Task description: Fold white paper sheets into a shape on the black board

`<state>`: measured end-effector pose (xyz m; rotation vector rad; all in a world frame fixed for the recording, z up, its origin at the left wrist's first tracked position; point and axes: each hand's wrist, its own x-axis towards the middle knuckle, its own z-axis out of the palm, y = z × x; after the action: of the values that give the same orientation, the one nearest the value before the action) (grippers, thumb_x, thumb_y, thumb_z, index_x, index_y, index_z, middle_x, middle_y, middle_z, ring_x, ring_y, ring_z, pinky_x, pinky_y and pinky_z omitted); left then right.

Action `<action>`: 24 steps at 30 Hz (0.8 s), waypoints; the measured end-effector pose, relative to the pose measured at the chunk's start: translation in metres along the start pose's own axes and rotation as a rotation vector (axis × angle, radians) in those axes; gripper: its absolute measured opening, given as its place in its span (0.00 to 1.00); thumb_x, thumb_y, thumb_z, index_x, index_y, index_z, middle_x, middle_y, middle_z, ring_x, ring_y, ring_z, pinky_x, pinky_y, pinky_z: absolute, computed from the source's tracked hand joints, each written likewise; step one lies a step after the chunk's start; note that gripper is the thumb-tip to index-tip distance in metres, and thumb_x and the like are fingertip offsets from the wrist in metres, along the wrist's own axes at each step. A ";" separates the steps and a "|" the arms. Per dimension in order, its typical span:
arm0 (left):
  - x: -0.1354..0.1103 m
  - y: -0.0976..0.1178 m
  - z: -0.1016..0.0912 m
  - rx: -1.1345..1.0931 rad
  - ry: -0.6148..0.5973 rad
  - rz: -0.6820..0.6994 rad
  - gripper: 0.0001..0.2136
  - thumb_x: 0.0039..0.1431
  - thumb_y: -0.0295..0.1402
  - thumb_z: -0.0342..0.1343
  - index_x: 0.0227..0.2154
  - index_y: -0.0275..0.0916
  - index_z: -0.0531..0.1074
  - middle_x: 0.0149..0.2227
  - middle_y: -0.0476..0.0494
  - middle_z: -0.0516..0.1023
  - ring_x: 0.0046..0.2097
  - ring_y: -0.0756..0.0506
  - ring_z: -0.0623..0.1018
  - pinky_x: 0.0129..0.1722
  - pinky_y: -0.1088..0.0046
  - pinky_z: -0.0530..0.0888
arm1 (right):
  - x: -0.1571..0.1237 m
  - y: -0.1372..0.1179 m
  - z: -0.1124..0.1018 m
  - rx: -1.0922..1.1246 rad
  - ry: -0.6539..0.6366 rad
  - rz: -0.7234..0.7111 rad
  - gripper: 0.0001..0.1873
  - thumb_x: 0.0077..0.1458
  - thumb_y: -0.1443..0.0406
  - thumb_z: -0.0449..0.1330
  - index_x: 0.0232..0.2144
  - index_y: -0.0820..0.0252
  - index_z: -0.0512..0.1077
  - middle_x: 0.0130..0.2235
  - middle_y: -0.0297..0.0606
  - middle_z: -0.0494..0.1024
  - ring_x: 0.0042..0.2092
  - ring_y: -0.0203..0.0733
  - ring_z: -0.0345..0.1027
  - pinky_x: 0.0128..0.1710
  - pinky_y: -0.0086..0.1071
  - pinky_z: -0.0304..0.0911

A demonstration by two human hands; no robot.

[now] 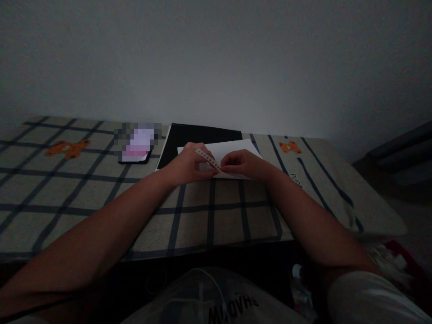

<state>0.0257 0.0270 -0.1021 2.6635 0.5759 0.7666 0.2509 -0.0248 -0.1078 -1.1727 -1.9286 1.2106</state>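
Observation:
My left hand [190, 164] and my right hand [243, 163] meet over a white sheet of paper [232, 150] on the table. Both are closed in a pinch on a narrow white strip [206, 158] with a row of small dots or holes. The strip runs slanted from the left fingers down to the right fingertips. The paper lies partly on a black sheet [192, 137] behind it.
The table carries a beige cloth [84, 193] with dark grid lines and orange bear prints. A phone [137, 146] lies left of the black sheet. A plain wall stands close behind. A plastic bottle [300, 288] and bags sit near my lap.

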 end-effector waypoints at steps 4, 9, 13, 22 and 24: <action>0.002 0.002 -0.001 -0.002 -0.036 -0.034 0.07 0.51 0.38 0.61 0.32 0.41 0.79 0.35 0.46 0.79 0.41 0.44 0.75 0.46 0.64 0.66 | 0.001 0.000 0.003 0.005 0.041 -0.008 0.12 0.50 0.57 0.64 0.30 0.61 0.75 0.31 0.35 0.76 0.33 0.36 0.67 0.37 0.33 0.61; 0.004 0.000 0.000 -0.113 -0.105 0.038 0.06 0.54 0.36 0.59 0.30 0.42 0.79 0.31 0.47 0.80 0.37 0.45 0.75 0.43 0.66 0.68 | 0.000 -0.005 0.005 0.038 0.005 0.006 0.13 0.49 0.56 0.64 0.31 0.60 0.75 0.33 0.36 0.77 0.35 0.37 0.68 0.39 0.34 0.63; 0.003 -0.002 0.000 -0.098 -0.083 0.073 0.08 0.57 0.38 0.57 0.31 0.42 0.79 0.32 0.47 0.80 0.38 0.45 0.76 0.43 0.67 0.68 | -0.001 -0.005 0.004 0.012 -0.017 -0.032 0.13 0.52 0.56 0.63 0.33 0.60 0.74 0.35 0.36 0.77 0.37 0.38 0.69 0.41 0.35 0.63; 0.002 0.000 -0.003 -0.107 -0.095 0.044 0.08 0.58 0.38 0.56 0.33 0.42 0.78 0.33 0.48 0.80 0.40 0.46 0.75 0.46 0.68 0.66 | -0.002 -0.010 0.005 -0.020 -0.035 -0.129 0.12 0.56 0.56 0.60 0.33 0.60 0.72 0.35 0.35 0.75 0.37 0.37 0.66 0.40 0.33 0.61; 0.002 -0.001 -0.002 -0.100 -0.086 0.039 0.07 0.57 0.38 0.58 0.32 0.41 0.78 0.33 0.47 0.79 0.40 0.46 0.74 0.46 0.67 0.65 | -0.001 -0.008 0.004 -0.017 -0.042 -0.107 0.12 0.55 0.56 0.61 0.34 0.60 0.73 0.36 0.35 0.76 0.38 0.37 0.67 0.41 0.33 0.61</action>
<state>0.0258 0.0288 -0.0998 2.6075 0.4534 0.6692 0.2455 -0.0293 -0.1021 -1.0468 -2.0095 1.1730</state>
